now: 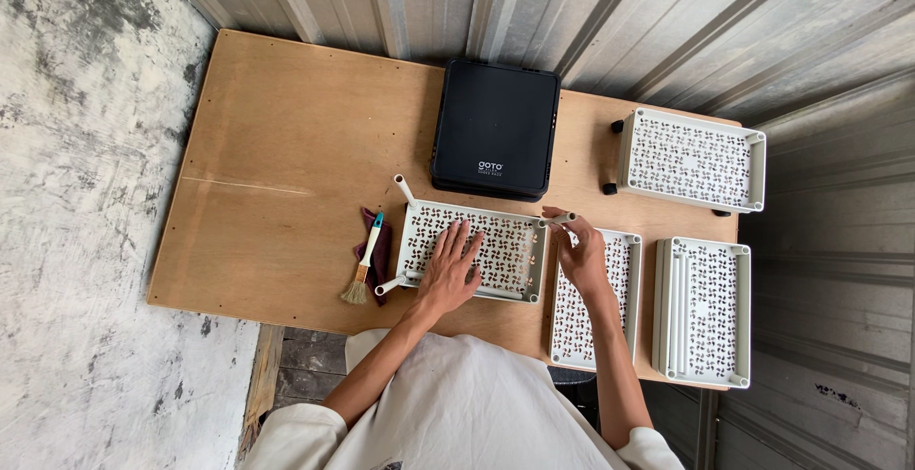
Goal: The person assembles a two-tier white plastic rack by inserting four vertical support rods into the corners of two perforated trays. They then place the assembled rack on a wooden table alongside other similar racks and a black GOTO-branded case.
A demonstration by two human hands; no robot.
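Note:
My left hand (451, 268) lies flat, fingers spread, on a white perforated tray (505, 241) at the middle of the wooden table (286, 165). Two white tubes stick out of this tray's left corners, one at the top (404, 188) and one at the bottom (389, 285). My right hand (579, 253) pinches a short white tube (562, 217) at the tray's upper right corner. Under my right hand lies a second white perforated tray (624, 289).
A black box (496, 127) stands behind the middle tray. Two more white perforated trays sit at the right, one at the back (693, 158) and one near the front (702, 310) with tubes lying in it. A brush (364, 262) rests on a dark red cloth (381, 253). Corrugated metal walls surround the table.

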